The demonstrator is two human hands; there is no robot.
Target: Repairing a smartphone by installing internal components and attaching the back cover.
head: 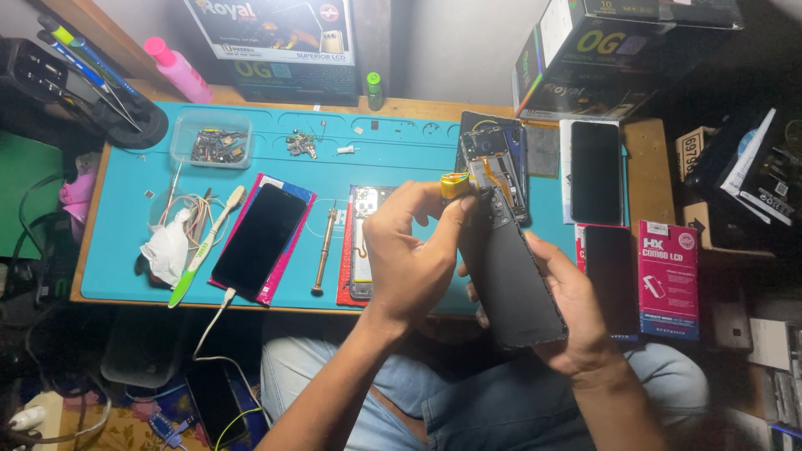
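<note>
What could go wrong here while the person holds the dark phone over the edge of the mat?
1. The dark phone is held above the lap, past the blue mat; only the right hand supports it from below, so a slip may drop it.
2. The left hand pinches a small yellow part at the phone's top; a hard pull might tear it.
3. The opened phone lies close behind and could be knocked.

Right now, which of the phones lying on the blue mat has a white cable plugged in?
The black-screened phone on the pink sleeve, left side; the others have no cable.
</note>
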